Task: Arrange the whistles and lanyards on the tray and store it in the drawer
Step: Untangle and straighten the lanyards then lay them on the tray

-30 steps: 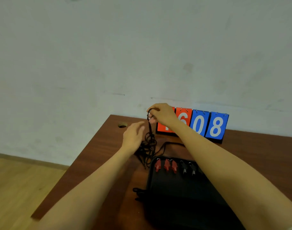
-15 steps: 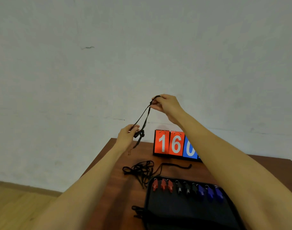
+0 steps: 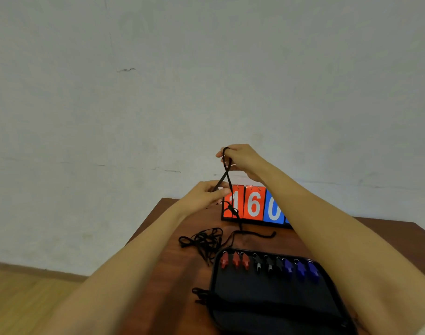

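Note:
A black lanyard (image 3: pixel 227 176) hangs in the air above the table, crossed in an X between my hands. My right hand (image 3: pixel 241 159) pinches its top loop. Lower and to the left, my left hand (image 3: pixel 205 195) pinches one strand; a knotted part dangles below it. A tangle of more black lanyards (image 3: pixel 205 241) lies on the brown table (image 3: pixel 177 269). A black tray (image 3: pixel 274 293) sits near me, with a row of red whistles (image 3: pixel 235 259), black whistles (image 3: pixel 268 263) and blue whistles (image 3: pixel 301 268) along its far edge.
A flip scoreboard (image 3: pixel 252 205) with red and blue number cards stands at the table's back by the grey wall. Wooden floor (image 3: pixel 25 298) lies to the left beyond the table edge. A black clip (image 3: pixel 199 294) sticks out at the tray's left side.
Both hands lifted one lanyard off the pile and raised it. My left hand has slid up the strand toward the right hand. The camera tilted up.

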The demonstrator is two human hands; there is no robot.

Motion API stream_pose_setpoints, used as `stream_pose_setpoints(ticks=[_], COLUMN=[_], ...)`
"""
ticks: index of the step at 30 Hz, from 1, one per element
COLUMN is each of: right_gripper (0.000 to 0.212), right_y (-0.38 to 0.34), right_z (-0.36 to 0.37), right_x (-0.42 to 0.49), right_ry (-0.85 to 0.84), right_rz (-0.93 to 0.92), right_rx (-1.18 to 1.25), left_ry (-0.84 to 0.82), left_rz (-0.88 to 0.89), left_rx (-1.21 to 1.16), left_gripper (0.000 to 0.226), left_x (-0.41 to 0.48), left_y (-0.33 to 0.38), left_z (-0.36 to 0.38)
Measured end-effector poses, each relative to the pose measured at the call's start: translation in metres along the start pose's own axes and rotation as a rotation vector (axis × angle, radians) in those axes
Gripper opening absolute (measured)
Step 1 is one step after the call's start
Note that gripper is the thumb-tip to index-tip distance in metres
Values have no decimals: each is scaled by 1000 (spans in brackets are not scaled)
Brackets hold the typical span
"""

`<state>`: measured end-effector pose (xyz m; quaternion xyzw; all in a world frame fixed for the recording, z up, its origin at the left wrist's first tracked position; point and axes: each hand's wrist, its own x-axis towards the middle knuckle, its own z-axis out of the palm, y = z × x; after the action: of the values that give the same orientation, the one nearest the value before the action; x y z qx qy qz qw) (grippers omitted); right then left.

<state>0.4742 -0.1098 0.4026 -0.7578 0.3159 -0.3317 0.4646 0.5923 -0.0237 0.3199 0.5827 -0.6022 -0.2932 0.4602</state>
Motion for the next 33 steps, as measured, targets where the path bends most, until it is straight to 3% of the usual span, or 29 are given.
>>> stream_pose_setpoints(ticks=[6,9,13,18,21,24,27,29,32,33], right_gripper=[23,26,21,55,69,47,28,24,20,25], right_y=[12,37,76,110,115,115,111,104,90,84], right_z=[-15,-28,-30,-9,11,19,13,4,-13,-18], right_x=[-8,-19,-37,-57,-61,-61,-65,-66,-63,-61], right_ry=[88,-47,-199,-421,-418,-340,-322,-258,-179,-160], right_rz=[27,214,382,387,282,188,192,195,158,143], right_rx=[-232,-260,-210,-271,-272,-326,-203,-180,-231,-217], left_ry=[32,145,274,221,221,242,300,370,433,399], left_rz=[-35,-91,-192,-255,-264,-272,-292,-333,-496,-594], left_rx=[-24,-102,74,17,-99,-256,-312,-225,87,198], left_gripper=[24,20,18,14,11,14,17,19,11,47], left_x=[-3,-2,1,2,0,-3,-7,-5,-9,-10], left_y=[8,15,16,19,20,19,16,4,-10,-16], left_z=[14,14,11,19,22,18,11,3,-3,-2])
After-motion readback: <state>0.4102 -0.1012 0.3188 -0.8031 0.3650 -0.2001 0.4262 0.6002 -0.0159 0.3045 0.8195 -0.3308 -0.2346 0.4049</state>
